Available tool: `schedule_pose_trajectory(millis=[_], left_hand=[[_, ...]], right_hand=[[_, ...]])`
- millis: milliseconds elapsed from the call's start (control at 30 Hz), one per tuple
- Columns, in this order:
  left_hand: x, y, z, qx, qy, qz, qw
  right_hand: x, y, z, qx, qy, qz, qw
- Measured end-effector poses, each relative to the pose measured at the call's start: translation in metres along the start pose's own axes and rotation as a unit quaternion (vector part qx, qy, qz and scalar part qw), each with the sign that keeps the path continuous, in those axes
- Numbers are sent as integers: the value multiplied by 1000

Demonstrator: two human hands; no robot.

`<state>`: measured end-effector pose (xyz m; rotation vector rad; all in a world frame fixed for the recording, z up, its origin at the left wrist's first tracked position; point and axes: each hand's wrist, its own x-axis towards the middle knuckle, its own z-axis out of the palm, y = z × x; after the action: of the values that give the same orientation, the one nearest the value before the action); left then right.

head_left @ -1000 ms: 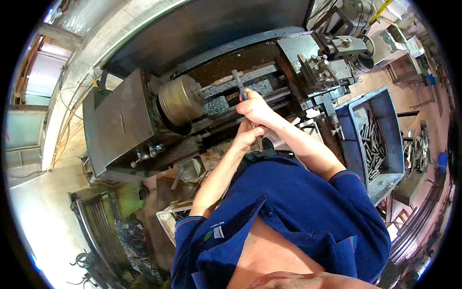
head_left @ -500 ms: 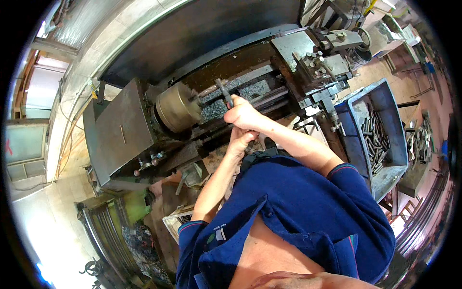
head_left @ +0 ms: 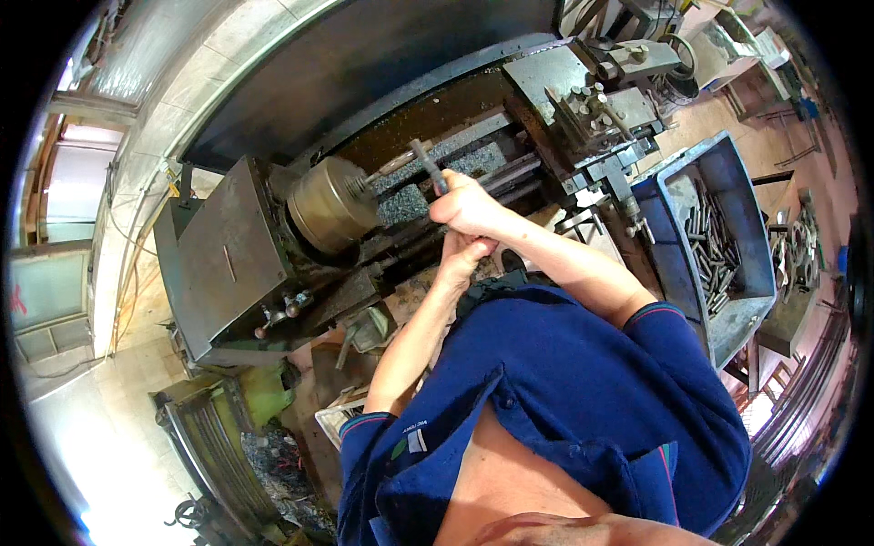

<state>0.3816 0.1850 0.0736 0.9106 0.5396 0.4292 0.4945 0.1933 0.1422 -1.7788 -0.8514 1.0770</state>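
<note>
Over the bed of a lathe (head_left: 218,273), my right hand (head_left: 466,206) is wrapped round a short grey metal rod (head_left: 426,161). The rod's upper part sticks out past my fist, tilted up and left toward the round chuck (head_left: 330,206). A gap separates it from the chuck. My left hand (head_left: 464,255) is closed just below the right, touching its underside. Whatever the left fingers grip is hidden by the hands. Grey metal chips (head_left: 401,206) lie on the bed beneath the rod.
The carriage with its tool post (head_left: 596,114) stands right of my hands. Farther right is a blue plastic bin (head_left: 664,223) with several short metal rods (head_left: 712,247) in it. Control levers (head_left: 282,311) stick out at the headstock's front. A dark splash guard (head_left: 382,77) runs behind.
My hands keep their grip on the rod, whose tip is slightly higher in the picture. The whole view has shifted a little; the lathe and bin stay as they were.
</note>
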Motion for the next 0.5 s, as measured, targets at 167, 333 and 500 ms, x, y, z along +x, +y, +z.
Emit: schedule_pose_trajectory(millis=[167, 333, 500], left_hand=[[0, 0, -7, 32, -2, 2, 999], [-10, 22, -3, 72, 3, 31, 997], [1, 14, 4, 62, -52, 29, 996]], right_hand=[[-4, -7, 3, 76, -1, -10, 997], [-1, -9, 10, 72, -19, -9, 997], [-5, -3, -3, 118, 26, -37, 992]])
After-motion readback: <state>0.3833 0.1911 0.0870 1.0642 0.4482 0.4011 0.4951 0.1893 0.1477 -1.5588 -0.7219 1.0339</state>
